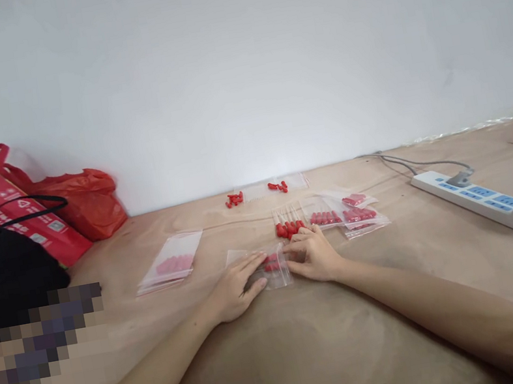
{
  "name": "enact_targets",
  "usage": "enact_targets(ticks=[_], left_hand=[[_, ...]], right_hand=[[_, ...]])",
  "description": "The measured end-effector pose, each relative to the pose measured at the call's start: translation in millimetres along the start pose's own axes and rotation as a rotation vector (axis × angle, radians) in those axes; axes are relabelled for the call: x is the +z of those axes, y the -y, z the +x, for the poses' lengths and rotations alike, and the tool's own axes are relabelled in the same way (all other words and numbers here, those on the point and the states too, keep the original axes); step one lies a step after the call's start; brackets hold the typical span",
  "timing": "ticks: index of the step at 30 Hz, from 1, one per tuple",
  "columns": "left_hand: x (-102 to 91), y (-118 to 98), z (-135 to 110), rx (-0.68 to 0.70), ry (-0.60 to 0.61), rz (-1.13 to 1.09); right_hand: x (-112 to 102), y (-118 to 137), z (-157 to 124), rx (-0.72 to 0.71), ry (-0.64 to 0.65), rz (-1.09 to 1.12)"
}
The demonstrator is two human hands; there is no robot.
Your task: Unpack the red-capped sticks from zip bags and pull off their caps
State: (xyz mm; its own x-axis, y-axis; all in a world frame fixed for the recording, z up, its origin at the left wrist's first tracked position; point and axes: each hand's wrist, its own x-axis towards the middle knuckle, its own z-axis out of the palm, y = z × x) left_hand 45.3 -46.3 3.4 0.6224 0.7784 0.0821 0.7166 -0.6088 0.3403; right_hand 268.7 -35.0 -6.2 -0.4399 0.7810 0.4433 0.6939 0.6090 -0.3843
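A small clear zip bag (pixel 279 278) with red pieces (pixel 271 262) inside lies flat on the table in front of me. My left hand (pixel 238 286) rests over its left part, fingers stretched out and thumb apart. At the bag's right edge is my right hand (pixel 314 254), fingers bent and thumb held apart from them; whether the fingertips touch the bag is hard to tell. Just behind the right hand lies a row of red-headed pieces with thin pale stems (pixel 290 227). Filled bags of red pieces (pixel 359 213) lie to its right, partly overlapping.
A stack of clear bags (pixel 174 263) lies to the left. Loose red pieces (pixel 234 200) and another clear bag (pixel 256 190) are near the wall. A white power strip (pixel 481 199) with cables is at right; red bags (pixel 84 199) and black cloth (pixel 8 275) are at left.
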Motion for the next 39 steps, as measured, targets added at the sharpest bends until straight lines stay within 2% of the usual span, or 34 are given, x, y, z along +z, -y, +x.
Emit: enact_targets(ticks=[5, 8, 11, 16, 19, 21, 26, 31, 33, 35, 37, 39], left_hand=[[-2.8, -2.8, 4.1, 0.012, 0.028, 0.034], [-4.1, -3.9, 3.6, -0.008, 0.031, 0.037], [-4.0, -3.9, 2.5, -0.008, 0.04, 0.033], [-3.3, -2.6, 2.3, 0.024, 0.061, 0.05], [-3.3, -2.0, 2.4, 0.034, 0.087, 0.055], [-3.4, -1.6, 2.4, 0.038, 0.093, 0.057], [-4.5, -1.7, 2.7, 0.022, 0.111, 0.068], [-8.2, -4.9, 2.0, 0.004, 0.18, 0.107], [-10.5, -7.0, 1.3, -0.004, 0.213, 0.112], [-13.3, -9.9, 0.8, -0.026, 0.241, 0.11], [-15.4, -13.2, 1.2, -0.055, 0.254, 0.113], [-15.2, -16.3, 3.2, -0.063, 0.213, 0.116]], right_hand=[[4.6, 7.0, 7.3, 0.078, 0.119, -0.066], [6.1, 9.2, 9.5, 0.113, 0.149, -0.027], [7.0, 9.6, 9.2, 0.123, 0.123, 0.052], [6.6, 9.3, 7.4, 0.062, 0.093, 0.179], [4.1, 7.1, 7.7, 0.039, 0.144, 0.333], [1.0, 3.5, 9.4, 0.082, 0.187, 0.485], [-19.1, -13.8, 19.0, 0.262, 0.269, 0.8], [-61.7, -43.3, 25.7, 0.348, 0.279, 0.861], [-76.5, -57.0, 26.4, 0.366, 0.232, 0.89], [-83.8, -68.8, 27.5, 0.38, 0.125, 0.918], [-81.5, -76.5, 29.7, 0.397, -0.045, 0.924], [-70.0, -79.2, 32.5, 0.413, -0.227, 0.89]])
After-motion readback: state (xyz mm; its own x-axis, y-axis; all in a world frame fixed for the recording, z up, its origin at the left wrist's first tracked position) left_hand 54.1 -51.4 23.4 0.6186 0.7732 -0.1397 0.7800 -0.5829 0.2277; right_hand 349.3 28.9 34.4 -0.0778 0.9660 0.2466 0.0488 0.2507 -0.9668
